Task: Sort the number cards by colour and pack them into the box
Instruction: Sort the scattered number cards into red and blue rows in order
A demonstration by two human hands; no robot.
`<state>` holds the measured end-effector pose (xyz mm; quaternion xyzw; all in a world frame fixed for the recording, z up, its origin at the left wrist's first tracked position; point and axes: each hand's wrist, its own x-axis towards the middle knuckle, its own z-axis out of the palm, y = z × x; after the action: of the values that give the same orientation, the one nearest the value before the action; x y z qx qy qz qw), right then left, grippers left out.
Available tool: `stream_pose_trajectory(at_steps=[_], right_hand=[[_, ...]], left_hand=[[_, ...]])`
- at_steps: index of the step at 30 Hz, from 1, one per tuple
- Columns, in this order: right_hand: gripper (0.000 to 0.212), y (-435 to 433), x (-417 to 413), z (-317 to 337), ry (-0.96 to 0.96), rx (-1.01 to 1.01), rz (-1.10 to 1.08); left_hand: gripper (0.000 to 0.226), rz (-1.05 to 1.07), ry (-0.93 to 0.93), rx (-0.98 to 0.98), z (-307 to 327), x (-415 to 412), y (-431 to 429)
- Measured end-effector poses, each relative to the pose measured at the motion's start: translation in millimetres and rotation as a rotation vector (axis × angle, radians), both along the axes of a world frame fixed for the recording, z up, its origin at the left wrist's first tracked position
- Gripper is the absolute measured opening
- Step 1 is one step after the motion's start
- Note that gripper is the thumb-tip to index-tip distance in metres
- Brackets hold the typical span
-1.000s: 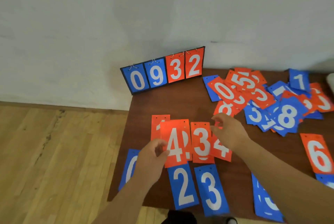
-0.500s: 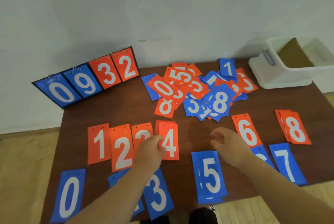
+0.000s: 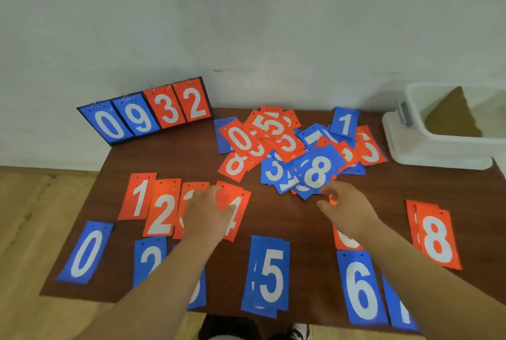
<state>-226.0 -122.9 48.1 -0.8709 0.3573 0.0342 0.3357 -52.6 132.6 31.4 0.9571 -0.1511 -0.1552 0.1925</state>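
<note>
Right hand (image 3: 347,208), grip open, is shifting up to the unsorted pile (image 3: 315,172) for another card; left hand (image 3: 208,216), grip flat-open, is still pressing the red 4 stack (image 3: 241,209).

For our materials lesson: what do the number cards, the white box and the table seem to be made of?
Number cards: probably thin plastic or coated card, smooth; flat coloured sheets with punched holes at the top.
White box: looks like moulded plastic, semi-matt; rounded rim, slightly translucent walls.
Table: dark wood or wood-look laminate, faint sheen; which one is unclear.
</note>
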Motion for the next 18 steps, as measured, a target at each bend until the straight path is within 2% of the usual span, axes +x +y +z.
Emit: stream_pose_trajectory(at_steps=[5,12,18], right_hand=[[0.033,-23.5,15.9,-11.0,0.031,0.021,-0.029],[0.026,-53.8,37.7,-40.1,0.078,0.010,-0.210],[0.060,-68.9,75.5,-82.4,0.257,0.041,-0.360]], left_hand=[[0.062,0.039,-0.005,-0.006,6.2,11.3,-22.1],[0.070,0.015,0.064,0.049,-23.0,57.0,-65.4],[0.069,-0.019,0.086,0.168,-59.6,95.5,-95.0]])
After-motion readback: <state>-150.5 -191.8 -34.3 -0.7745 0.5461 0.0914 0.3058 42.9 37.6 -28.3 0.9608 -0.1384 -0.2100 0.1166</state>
